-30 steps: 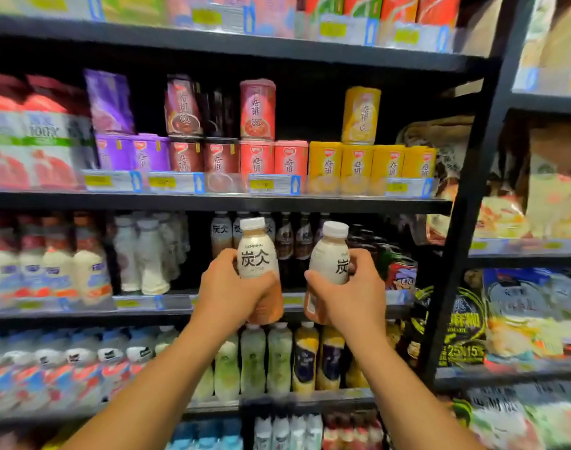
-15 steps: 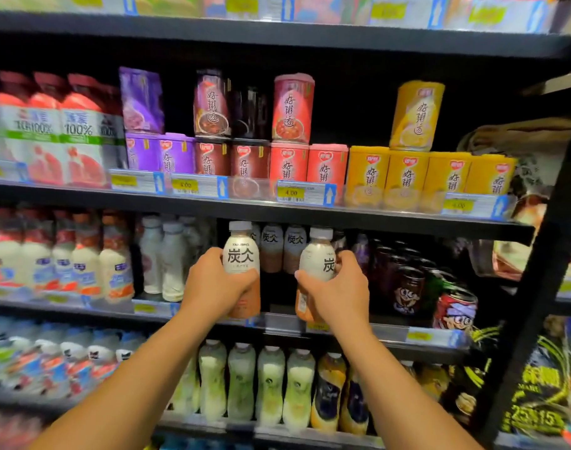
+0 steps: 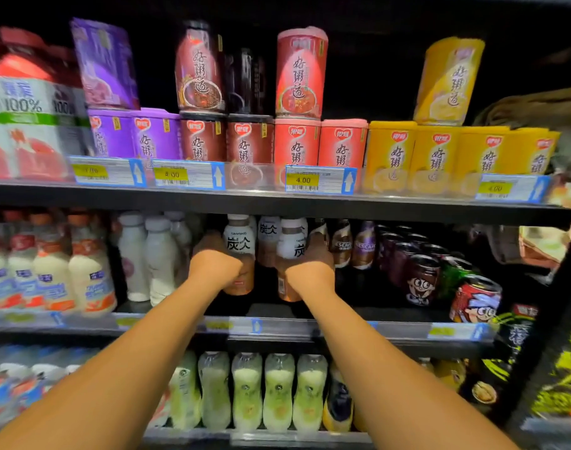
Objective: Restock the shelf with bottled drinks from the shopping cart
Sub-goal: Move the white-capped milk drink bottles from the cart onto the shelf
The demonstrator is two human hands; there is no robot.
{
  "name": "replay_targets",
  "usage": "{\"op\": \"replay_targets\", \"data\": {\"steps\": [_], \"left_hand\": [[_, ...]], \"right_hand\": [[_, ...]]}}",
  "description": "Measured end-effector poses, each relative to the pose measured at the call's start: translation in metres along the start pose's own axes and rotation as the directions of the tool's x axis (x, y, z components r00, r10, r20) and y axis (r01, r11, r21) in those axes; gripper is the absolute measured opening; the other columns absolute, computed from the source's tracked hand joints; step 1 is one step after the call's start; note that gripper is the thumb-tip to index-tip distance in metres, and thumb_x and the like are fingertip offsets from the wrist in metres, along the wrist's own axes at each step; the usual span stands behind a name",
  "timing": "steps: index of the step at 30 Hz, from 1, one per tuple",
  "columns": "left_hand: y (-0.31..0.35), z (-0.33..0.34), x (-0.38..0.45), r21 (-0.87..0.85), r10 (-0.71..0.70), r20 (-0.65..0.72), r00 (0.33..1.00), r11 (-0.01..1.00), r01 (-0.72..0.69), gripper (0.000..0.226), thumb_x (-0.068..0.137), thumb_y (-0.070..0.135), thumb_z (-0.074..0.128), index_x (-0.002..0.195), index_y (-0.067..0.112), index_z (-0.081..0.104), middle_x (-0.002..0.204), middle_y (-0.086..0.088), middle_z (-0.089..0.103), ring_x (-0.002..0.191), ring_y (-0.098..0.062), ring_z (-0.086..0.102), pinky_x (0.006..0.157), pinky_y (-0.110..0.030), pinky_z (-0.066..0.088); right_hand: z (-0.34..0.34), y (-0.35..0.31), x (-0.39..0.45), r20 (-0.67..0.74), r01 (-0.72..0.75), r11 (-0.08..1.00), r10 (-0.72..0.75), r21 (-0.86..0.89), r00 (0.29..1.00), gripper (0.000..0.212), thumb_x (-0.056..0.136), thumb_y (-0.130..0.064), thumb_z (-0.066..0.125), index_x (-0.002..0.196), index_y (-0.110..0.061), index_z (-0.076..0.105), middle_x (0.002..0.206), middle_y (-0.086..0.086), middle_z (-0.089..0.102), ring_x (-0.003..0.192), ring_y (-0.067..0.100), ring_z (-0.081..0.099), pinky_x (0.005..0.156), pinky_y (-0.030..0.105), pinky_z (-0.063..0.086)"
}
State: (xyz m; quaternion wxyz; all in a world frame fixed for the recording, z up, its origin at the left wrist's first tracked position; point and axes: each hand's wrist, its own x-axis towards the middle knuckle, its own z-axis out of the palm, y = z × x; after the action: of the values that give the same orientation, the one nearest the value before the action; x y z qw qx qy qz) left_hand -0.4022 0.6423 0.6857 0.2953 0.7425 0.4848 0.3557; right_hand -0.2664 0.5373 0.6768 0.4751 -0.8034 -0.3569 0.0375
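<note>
Item 1: left hand (image 3: 214, 269), fingers wrapped round lower body of left bottle (image 3: 239, 251); white cap, cream label w/ black characters, brown base. Bottle upright, inside middle shelf (image 3: 407, 329) bay, base above shelf floor or just on it, can't tell which.

Item 2: right hand (image 3: 311, 274), clamped on right bottle (image 3: 290, 254), same type, upright, just beside item 1's bottle, small gap btwn them.

Item 3: matching bottle (image 3: 268, 237) further back in same bay, seen btwn the two held ones.

Item 4: coffee bottles (image 3: 352, 245), dark w/ purple-brown labels, just right of right hand.

Item 5: cartoon-print cans (image 3: 423, 280), right end of middle shelf, several rows.

Item 6: white milk bottles (image 3: 148, 258), left of left hand; orange-capped bottles (image 3: 50, 267) further left, blurred.

Item 7: upper shelf (image 3: 277, 203), porridge cans (image 3: 297, 141) in purple, maroon, red, yellow, some stacked two high; price tags (image 3: 303, 180) reading 4.00 on the edge.

Item 8: lower shelf, pale green bottles (image 3: 247, 391) in a row, btwn the forearms.
</note>
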Motion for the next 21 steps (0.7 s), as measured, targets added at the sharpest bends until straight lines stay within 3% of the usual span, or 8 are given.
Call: {"op": "replay_targets", "data": {"steps": [4, 9, 12, 16, 21], "left_hand": [[-0.013, 0.006, 0.024, 0.034, 0.006, 0.031, 0.999, 0.999, -0.007, 0.051, 0.063, 0.042, 0.085, 0.103, 0.014, 0.069, 0.102, -0.010, 0.074, 0.092, -0.031, 0.073, 0.072, -0.031, 0.053], [-0.019, 0.012, 0.039, 0.036, 0.030, 0.029, 0.999, 0.999, -0.031, 0.041, 0.063, 0.040, 0.078, 0.095, 0.017, 0.067, 0.089, -0.004, 0.072, 0.089, -0.029, 0.073, 0.069, -0.027, 0.048], [-0.023, 0.014, 0.044, 0.013, 0.041, 0.025, 0.999, 0.999, -0.042, 0.046, 0.066, 0.037, 0.080, 0.102, 0.014, 0.063, 0.099, -0.008, 0.072, 0.095, -0.030, 0.072, 0.072, -0.026, 0.044], [-0.030, 0.017, 0.047, -0.011, 0.068, 0.044, 0.997, 0.998, -0.068, 0.056, 0.069, 0.032, 0.084, 0.111, 0.007, 0.057, 0.109, -0.015, 0.071, 0.103, -0.035, 0.069, 0.076, -0.027, 0.043], [-0.033, 0.017, 0.048, 0.036, 0.071, 0.107, 0.992, 0.997, -0.075, 0.051, 0.071, 0.025, 0.082, 0.110, 0.008, 0.054, 0.114, -0.015, 0.070, 0.107, -0.036, 0.068, 0.078, -0.029, 0.045]], "right_hand": [[0.018, -0.002, 0.014, -0.062, -0.050, 0.998, 0.053, 0.045, 0.997, 0.076, 0.075, -0.035, 0.088, 0.134, -0.009, 0.048, 0.121, 0.011, 0.069, 0.111, 0.031, 0.067, 0.084, 0.033, 0.054], [0.029, 0.000, 0.025, -0.105, -0.085, 0.995, 0.090, 0.054, 0.990, 0.079, 0.073, -0.033, 0.090, 0.134, -0.007, 0.046, 0.120, 0.012, 0.068, 0.108, 0.032, 0.068, 0.079, 0.033, 0.053], [0.029, 0.001, 0.030, -0.097, -0.065, 0.998, 0.066, 0.016, 0.993, 0.087, 0.074, -0.032, 0.090, 0.140, -0.007, 0.040, 0.124, 0.012, 0.066, 0.111, 0.032, 0.066, 0.079, 0.032, 0.050], [0.027, 0.004, 0.033, -0.019, -0.069, 0.994, 0.068, -0.082, 0.998, 0.092, 0.076, -0.022, 0.088, 0.149, -0.007, 0.034, 0.136, 0.013, 0.060, 0.124, 0.033, 0.060, 0.094, 0.037, 0.053], [0.024, 0.007, 0.033, 0.005, -0.101, 0.989, 0.102, -0.108, 0.995, 0.082, 0.079, -0.014, 0.083, 0.147, -0.011, 0.037, 0.133, 0.013, 0.063, 0.122, 0.033, 0.062, 0.089, 0.034, 0.051]]}}
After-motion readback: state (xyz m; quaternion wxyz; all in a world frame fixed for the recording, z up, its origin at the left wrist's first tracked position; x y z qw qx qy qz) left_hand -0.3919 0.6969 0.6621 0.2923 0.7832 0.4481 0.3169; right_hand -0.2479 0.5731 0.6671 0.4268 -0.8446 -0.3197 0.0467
